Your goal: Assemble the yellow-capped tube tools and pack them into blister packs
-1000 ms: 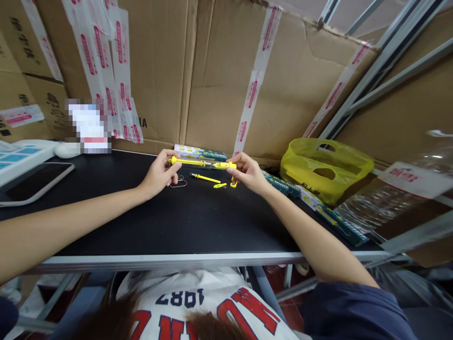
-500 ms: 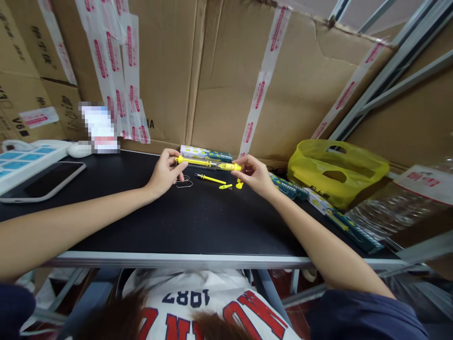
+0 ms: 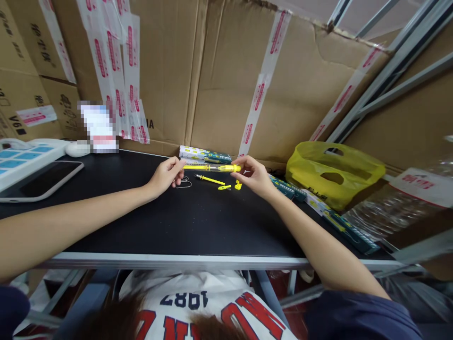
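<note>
A slim yellow tool with a clear tube-like body (image 3: 213, 168) lies level between my hands, above the table. My left hand (image 3: 165, 175) pinches its left end, which the fingers cover. The fingers of my right hand (image 3: 255, 175) close on the yellow cap at its right end. Just beneath it rests a thin yellow rod with a metal tip (image 3: 212, 180). To the rod's right are a small yellow clip-like piece (image 3: 224, 187) and a small yellow fitting (image 3: 238, 185). Bent wire (image 3: 184, 184) lies below my left fingers.
Printed boxes (image 3: 205, 155) stand behind my hands, with another box (image 3: 350, 231) at right. A yellow plastic bag (image 3: 332, 174) and clear bottles (image 3: 392, 203) are also on the right. A phone (image 3: 46, 179) and a power strip (image 3: 28, 156) lie left. Cardboard (image 3: 219, 80) walls the back.
My left fingers have shifted a little and now cover the tool's left end, which showed before. The tool sits more level. My right hand stays on the right end.
</note>
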A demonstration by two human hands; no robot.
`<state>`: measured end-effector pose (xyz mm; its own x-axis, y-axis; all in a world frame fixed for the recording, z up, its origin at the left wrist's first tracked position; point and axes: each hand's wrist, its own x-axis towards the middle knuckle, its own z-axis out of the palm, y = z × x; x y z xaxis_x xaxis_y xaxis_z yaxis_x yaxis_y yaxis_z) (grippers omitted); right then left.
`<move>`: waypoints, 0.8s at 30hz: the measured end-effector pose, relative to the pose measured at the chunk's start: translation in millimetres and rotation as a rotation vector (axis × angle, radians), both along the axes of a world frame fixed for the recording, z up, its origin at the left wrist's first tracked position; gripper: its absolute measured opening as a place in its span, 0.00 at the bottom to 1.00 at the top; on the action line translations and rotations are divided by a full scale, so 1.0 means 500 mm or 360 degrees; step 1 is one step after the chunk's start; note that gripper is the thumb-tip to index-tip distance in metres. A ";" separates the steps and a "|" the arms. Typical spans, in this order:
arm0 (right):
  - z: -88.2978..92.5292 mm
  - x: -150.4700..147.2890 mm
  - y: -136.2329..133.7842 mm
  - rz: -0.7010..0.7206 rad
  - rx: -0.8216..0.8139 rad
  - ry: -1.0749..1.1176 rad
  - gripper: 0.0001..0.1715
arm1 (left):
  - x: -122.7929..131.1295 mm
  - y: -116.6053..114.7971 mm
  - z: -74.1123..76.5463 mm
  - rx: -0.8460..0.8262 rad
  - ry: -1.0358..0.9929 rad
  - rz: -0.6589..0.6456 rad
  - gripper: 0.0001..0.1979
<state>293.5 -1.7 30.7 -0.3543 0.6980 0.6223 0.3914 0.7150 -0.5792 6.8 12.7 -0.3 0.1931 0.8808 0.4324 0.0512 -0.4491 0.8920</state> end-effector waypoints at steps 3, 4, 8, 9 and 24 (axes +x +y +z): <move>-0.001 0.001 -0.001 -0.0003 0.0029 -0.0036 0.16 | -0.001 -0.003 0.000 -0.0036 0.0012 -0.0009 0.19; -0.002 0.001 -0.001 -0.0002 0.0035 -0.0043 0.16 | -0.001 -0.003 0.000 -0.0052 0.0009 -0.0012 0.19; -0.001 0.002 -0.001 0.0003 0.0043 -0.0063 0.16 | 0.000 -0.002 -0.002 -0.0118 0.0002 -0.0021 0.19; -0.001 0.002 -0.001 0.0000 0.0044 -0.0070 0.15 | 0.000 -0.002 -0.003 -0.0131 0.0003 -0.0020 0.19; 0.003 0.004 0.001 -0.0058 0.0072 -0.0066 0.16 | 0.003 -0.012 0.006 -0.0153 -0.0119 -0.0185 0.11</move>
<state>295.3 -0.9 32.1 -0.3552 0.6826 0.6386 0.4408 0.7248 -0.5296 8.3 6.6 2.8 0.2667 0.8923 0.3643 -0.0643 -0.3606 0.9305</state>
